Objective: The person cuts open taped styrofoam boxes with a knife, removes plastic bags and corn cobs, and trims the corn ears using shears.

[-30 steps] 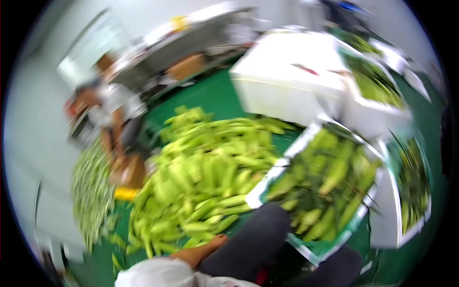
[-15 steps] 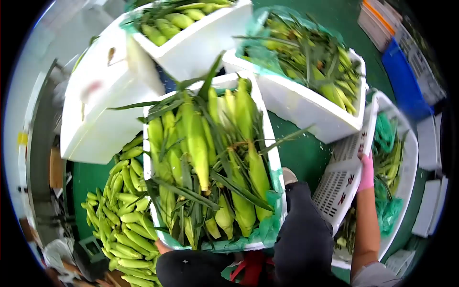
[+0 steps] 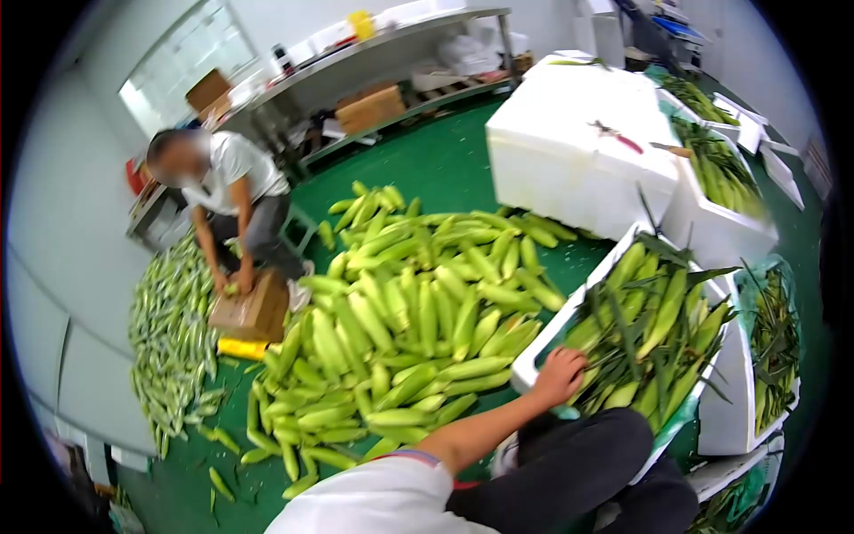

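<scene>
My left hand (image 3: 559, 374) is bare and lies over the near left corner of a white foam box (image 3: 527, 372), at the edge of the corn in it. Its fingers are curled; what they close on, if anything, I cannot make out. Unhusked ears of corn (image 3: 665, 311) with long green leaves fill this box, which stands against my knees. Left of my arm, a large heap of trimmed green corn (image 3: 391, 329) covers the floor. My right hand is out of view.
A co-worker (image 3: 233, 191) sits beyond the heap, hands at a cardboard box (image 3: 252, 307), beside a pile of wrapped-looking corn (image 3: 169, 329). Red-handled pruning shears (image 3: 620, 137) lie on a white foam block (image 3: 578, 133). More corn boxes (image 3: 772, 356) stand right; a steel shelf (image 3: 382, 40) lines the wall.
My view has swung left, bringing in the corn heap and the co-worker. The pink-gloved right hand, earlier holding a white slotted crate, has left the view. My left hand now shows.
</scene>
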Demonstrator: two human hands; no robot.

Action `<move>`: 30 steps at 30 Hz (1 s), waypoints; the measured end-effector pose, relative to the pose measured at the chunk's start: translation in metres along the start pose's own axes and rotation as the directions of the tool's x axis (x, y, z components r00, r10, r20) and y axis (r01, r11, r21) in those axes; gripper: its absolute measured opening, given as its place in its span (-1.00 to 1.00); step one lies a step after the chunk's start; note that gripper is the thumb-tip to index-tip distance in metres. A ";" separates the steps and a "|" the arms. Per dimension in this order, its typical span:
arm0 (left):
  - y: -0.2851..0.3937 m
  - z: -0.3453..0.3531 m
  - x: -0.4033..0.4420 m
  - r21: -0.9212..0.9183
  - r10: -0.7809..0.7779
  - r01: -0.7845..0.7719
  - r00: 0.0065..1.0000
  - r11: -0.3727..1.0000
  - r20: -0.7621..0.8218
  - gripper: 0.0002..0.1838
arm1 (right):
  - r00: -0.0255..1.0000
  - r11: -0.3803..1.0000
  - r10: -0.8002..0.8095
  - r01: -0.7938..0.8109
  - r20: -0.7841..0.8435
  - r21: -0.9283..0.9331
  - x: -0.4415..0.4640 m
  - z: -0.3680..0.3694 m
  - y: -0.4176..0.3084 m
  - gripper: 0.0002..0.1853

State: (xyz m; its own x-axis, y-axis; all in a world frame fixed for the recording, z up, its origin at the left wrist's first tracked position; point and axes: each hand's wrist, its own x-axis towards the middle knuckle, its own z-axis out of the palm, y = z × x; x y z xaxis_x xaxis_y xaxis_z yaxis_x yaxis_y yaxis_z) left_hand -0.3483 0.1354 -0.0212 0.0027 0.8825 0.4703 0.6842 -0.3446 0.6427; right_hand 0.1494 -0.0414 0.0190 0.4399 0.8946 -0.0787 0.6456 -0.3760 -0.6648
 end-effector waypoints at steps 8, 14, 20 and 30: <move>0.068 0.062 0.018 -0.669 0.302 0.048 0.867 0.742 0.398 -0.57 | 0.957 0.992 -0.102 0.117 0.271 -0.040 -0.087 0.025 -0.066 -0.27; 0.123 0.012 -0.016 -0.441 -0.092 0.759 0.543 0.479 0.835 -0.45 | 0.945 0.988 -0.101 0.132 0.310 -0.079 -0.100 0.004 -0.050 -0.28; 0.132 0.034 -0.014 -0.425 -0.071 0.537 0.677 0.729 0.733 -0.50 | 0.969 0.967 -0.044 0.101 0.241 -0.232 -0.098 -0.068 -0.005 -0.28; 0.228 -0.015 -0.049 -0.450 -0.333 0.875 0.485 0.181 0.809 -0.50 | 0.809 0.917 0.263 -0.040 0.526 -0.397 -0.007 -0.190 0.108 -0.29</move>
State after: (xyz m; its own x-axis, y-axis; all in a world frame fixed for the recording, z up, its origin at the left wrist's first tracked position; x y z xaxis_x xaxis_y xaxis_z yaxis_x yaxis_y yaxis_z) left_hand -0.2036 0.0089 0.1116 0.3633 0.8015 -0.4750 -0.2021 0.5655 0.7996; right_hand 0.3346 -0.1336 0.0892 0.1969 0.7516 -0.6295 0.8225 -0.4761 -0.3111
